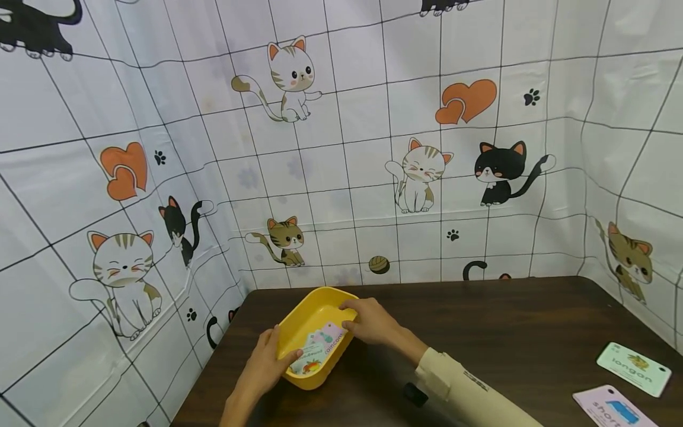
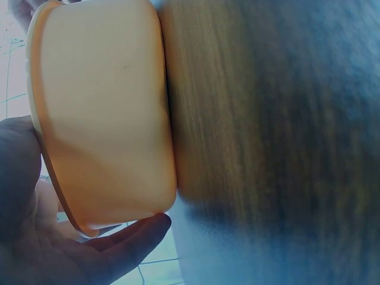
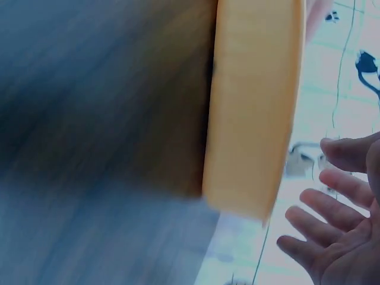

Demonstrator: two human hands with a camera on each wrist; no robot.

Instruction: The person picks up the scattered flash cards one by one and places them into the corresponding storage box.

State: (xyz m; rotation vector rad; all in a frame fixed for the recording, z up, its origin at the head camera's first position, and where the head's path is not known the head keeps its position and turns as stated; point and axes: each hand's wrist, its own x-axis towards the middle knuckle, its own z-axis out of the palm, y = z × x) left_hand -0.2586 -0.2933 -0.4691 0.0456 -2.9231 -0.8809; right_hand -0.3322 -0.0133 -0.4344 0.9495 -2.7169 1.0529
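Observation:
A yellow plastic tub [image 1: 306,311], rectangular with rounded corners, sits at the left part of the dark wooden table. Several picture cards [image 1: 316,350] lie inside it, a pink one and a pale green one with a fruit picture among them. My left hand [image 1: 265,363] grips the tub's near-left side, thumb over the rim and fingers outside, around the corner in the left wrist view. Over the far-right rim is my right hand [image 1: 372,320]; in the right wrist view its spread, relaxed fingers [image 3: 323,217] stand apart from the tub wall.
A green longan card [image 1: 634,369] and a pink card with a picture of blue shorts [image 1: 613,408] lie at the table's right. Behind the table [image 1: 480,332] hangs a white grid curtain [image 1: 347,166] printed with cats. A small black object [image 1: 415,394] shows beside the right sleeve.

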